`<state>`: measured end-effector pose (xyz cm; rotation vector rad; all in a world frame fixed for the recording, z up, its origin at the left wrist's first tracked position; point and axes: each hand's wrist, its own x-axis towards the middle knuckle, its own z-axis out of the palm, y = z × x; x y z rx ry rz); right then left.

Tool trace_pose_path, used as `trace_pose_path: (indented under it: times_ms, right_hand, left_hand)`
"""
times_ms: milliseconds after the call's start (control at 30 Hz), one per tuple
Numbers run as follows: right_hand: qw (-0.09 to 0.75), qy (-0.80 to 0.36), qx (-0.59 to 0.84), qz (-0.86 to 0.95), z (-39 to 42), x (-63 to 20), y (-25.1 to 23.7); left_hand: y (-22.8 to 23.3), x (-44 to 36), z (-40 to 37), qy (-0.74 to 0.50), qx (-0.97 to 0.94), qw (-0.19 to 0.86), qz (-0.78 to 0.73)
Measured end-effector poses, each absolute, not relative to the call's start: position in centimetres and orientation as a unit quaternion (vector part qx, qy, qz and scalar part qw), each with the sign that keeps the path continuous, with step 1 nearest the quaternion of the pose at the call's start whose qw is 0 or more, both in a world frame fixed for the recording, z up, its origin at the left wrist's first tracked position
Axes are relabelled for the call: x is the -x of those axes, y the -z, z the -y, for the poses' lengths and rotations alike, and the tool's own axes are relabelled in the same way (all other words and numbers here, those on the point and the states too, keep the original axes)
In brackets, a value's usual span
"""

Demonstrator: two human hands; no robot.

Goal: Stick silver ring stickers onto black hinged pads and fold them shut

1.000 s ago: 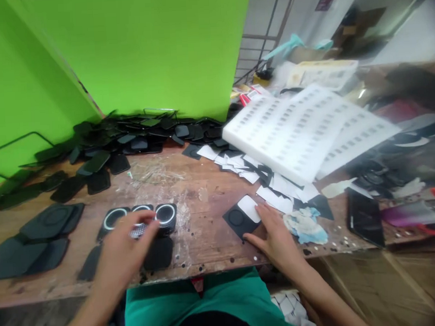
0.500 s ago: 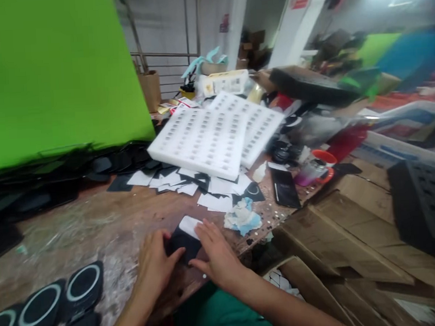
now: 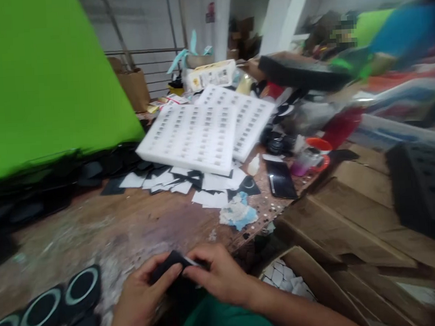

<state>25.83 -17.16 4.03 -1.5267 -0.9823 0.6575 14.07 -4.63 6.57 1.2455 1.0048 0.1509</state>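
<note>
Both hands hold one black square pad (image 3: 169, 265) with a white backing sheet at the near edge of the wooden table (image 3: 115, 226). My left hand (image 3: 144, 293) grips its left side with thumb on top. My right hand (image 3: 218, 272) pinches the right side where the white sheet shows. Three black pads with white rings (image 3: 46, 308) lie in a row to the left of my hands.
White foam trays (image 3: 197, 130) lean on scattered white backing sheets (image 3: 208, 192). A black phone (image 3: 280, 179), a crumpled blue-white rag (image 3: 238, 213), a pile of black pads (image 3: 58, 181) under a green screen, and open cardboard boxes (image 3: 334, 239) at right.
My left hand left the ringed pads and joined my right hand on the black pad. The pad came off the table toward my body. The camera turned right.
</note>
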Motion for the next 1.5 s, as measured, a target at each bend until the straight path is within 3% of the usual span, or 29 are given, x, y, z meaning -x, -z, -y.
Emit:
trace_pose_path:
  times_ms: [133, 333, 433, 633, 733, 1000, 1167, 1333, 1500]
  right_hand:
    - [0.575, -0.360, 0.639, 0.362, 17.4, -25.5, -4.4]
    - [0.563, -0.107, 0.665, 0.480, 17.2, -25.2, -4.9]
    - [0.543, -0.057, 0.641, 0.540, 16.6, -25.3, -5.3]
    - [0.480, -0.190, 0.651, 0.556, 16.1, -26.2, -6.5]
    - [0.467, -0.198, 0.656, 0.559, 16.2, -26.0, -6.5]
    - [0.446, 0.022, 0.596, 0.668, 16.2, -24.1, -6.2]
    - [0.418, 0.083, 0.558, 0.712, 16.2, -23.3, -6.6]
    - [0.463, 0.034, 0.501, 0.730, 17.6, -23.1, -8.3]
    - [0.556, 0.021, 0.588, 0.587, 19.2, -24.9, -10.1]
  left_hand:
    - [-7.0, -13.6, 5.3, -0.096, -0.543, 0.730, -0.405]
    - [-6.9, -13.0, 5.6, -0.134, -0.566, 0.691, -0.430]
    - [-6.7, -12.6, 5.7, -0.139, -0.587, 0.681, -0.415]
    - [-6.3, -11.0, 6.0, -0.078, -0.609, 0.684, -0.395]
    - [-6.0, -10.2, 6.0, -0.058, -0.603, 0.701, -0.375]
    - [-6.2, -9.6, 6.0, -0.068, -0.526, 0.744, -0.406]
    - [-6.2, -9.4, 5.5, -0.103, -0.485, 0.769, -0.404]
    - [-4.6, -8.1, 2.9, -0.211, -0.454, 0.741, -0.448]
    - [-3.8, -6.7, 1.8, -0.316, -0.564, 0.586, -0.489]
